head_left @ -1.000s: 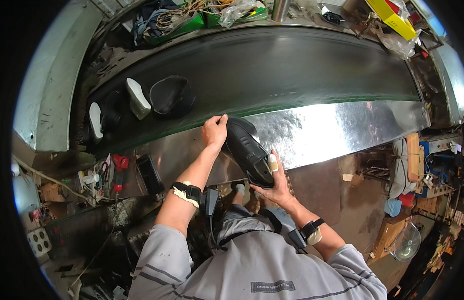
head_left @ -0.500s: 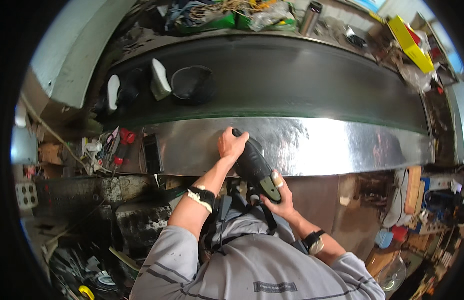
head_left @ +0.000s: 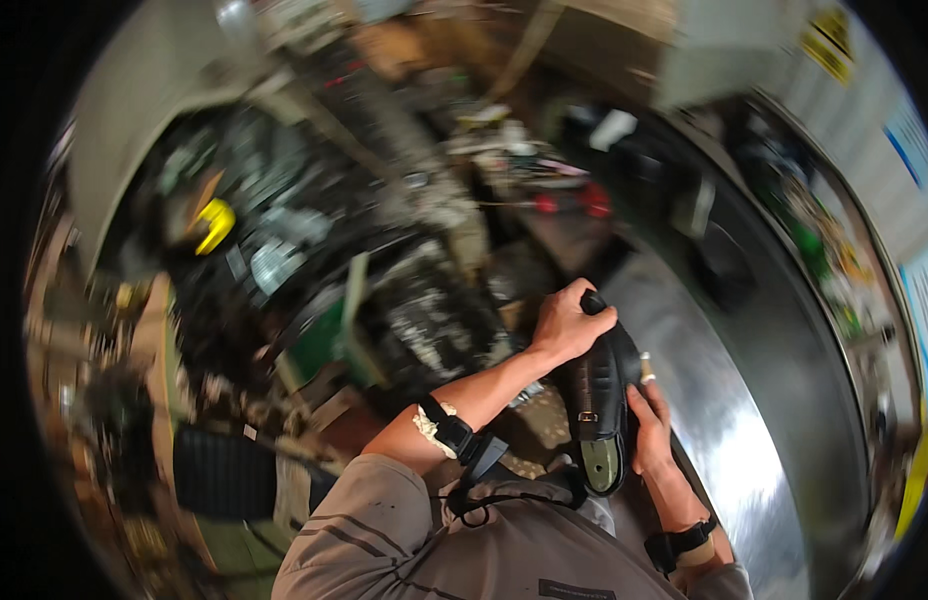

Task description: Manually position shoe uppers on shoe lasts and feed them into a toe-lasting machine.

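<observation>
A black leather shoe (head_left: 602,385) with a buckle on its side is held up in front of my body. A green shoe last (head_left: 601,462) shows in its opening at the end nearest me. My left hand (head_left: 569,325) is closed round the shoe's narrow far end. My right hand (head_left: 652,425) is closed against its right side, nearer the last, with a pale wrapping on one finger. Parts of the right fingers are hidden behind the shoe.
To the right a metal-topped bench (head_left: 719,400) curves beside a dark belt (head_left: 804,340), with blurred dark shoes on its far part. A red-handled tool (head_left: 594,200) lies at the bench's far end. On the left are a dark heap with a yellow object (head_left: 216,226) and a black seat (head_left: 224,473).
My view and body have turned left, so the bench is now at my right. The shoe has come along in both hands, away from over the metal top, and stands more upright in view.
</observation>
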Demonstrator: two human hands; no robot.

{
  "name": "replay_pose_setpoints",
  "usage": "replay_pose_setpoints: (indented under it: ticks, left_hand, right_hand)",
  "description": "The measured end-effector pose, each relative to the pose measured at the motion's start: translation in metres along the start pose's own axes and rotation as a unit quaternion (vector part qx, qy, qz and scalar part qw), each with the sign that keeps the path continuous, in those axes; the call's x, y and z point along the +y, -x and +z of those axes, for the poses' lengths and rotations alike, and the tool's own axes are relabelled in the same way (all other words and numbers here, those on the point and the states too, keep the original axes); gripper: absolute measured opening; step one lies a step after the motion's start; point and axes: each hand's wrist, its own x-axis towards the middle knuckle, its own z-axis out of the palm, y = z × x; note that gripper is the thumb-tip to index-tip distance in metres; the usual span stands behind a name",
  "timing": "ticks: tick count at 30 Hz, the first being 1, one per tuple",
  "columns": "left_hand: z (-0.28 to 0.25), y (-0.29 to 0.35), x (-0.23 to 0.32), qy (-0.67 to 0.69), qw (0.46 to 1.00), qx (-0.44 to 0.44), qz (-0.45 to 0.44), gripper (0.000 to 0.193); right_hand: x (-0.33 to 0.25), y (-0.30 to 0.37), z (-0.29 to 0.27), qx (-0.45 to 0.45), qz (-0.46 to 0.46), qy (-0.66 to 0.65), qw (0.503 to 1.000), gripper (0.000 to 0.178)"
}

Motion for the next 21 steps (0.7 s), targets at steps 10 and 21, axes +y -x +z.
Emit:
replay_pose_setpoints:
  ticks: [10, 21]
  left_hand:
    - [-0.366, 0.081, -0.062, 0.324, 0.901, 0.243, -0.153, 0.047]
    - [-0.418, 0.16, -0.108, 0.594, 0.709, 0.357, -0.129, 0.031]
  right_hand:
    - [0.087, -0.023, 0.307, -0.232, -0.004, 0.077, 0.97, 0.022]
    - [0.158, -0.055, 0.469, -0.225, 0.093, -0.047, 0.969, 0.024]
